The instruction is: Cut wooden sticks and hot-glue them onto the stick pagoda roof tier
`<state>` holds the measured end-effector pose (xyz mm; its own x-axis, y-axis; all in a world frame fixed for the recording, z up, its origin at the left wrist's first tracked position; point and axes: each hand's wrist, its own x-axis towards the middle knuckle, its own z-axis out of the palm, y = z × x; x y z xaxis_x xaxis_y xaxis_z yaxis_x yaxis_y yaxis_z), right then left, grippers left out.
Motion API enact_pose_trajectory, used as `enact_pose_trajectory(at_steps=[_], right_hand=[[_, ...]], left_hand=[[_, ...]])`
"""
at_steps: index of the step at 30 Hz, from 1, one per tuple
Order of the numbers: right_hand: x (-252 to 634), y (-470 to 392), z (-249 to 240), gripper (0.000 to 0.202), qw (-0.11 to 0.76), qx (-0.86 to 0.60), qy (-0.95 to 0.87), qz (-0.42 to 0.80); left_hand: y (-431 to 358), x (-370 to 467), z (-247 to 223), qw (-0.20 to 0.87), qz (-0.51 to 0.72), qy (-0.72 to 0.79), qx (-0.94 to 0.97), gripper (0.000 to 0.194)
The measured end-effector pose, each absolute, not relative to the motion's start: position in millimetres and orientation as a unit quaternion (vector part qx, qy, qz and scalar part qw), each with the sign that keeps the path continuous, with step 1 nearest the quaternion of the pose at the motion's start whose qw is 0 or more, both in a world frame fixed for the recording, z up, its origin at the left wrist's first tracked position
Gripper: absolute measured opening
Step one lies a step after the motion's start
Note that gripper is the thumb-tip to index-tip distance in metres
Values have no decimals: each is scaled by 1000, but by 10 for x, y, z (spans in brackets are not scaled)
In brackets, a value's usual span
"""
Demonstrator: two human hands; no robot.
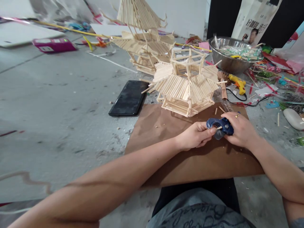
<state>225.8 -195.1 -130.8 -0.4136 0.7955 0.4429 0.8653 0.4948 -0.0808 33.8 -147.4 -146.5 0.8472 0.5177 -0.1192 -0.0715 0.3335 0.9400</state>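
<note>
My right hand (pixel 241 128) is closed around a dark blue hand cutter (pixel 228 126) held above the brown sheet. Against the tool's left end, my left hand (pixel 198 136) pinches a short, thin wooden stick (pixel 219 127), whose pale tip shows at the blue jaws. Part of the left fingers lies hidden behind the tool. Just beyond both hands stands a pavilion model made of wooden sticks (pixel 187 84), with a slatted six-sided roof and an open frame on top. Small stick offcuts (pixel 216 111) lie between the model and my right hand.
Brown paper (pixel 161 164) covers the floor before me. A black phone (pixel 128 98) lies left of the model. Behind stands a taller stick pagoda (pixel 142 44). To the right are a yellow glue gun (pixel 238 84) with its cord, a steel bowl (pixel 223 61) and scattered craft scraps.
</note>
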Motion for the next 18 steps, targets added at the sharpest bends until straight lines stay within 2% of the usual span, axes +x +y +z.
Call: enact_pose_trajectory(at_steps=[6,10,14,18], right_hand=[[2253,-1954,-1298,35,211,-500,-836,-82],[2243,-1955,-1304,33,212,-522,-822,-83],[2221,-1958,-1317,32,211,-529,-815,-107],[2200,-1961,-1306,33,218,-523,-817,-105]], left_hand=[[-1501,353,-1474,761,216,216,572,42],[-1538,382,-1490,685,300,263,610,32],[-1557,385,-1508,621,320,294,653,25],[-1563,383,-1503,616,325,272,664,26]])
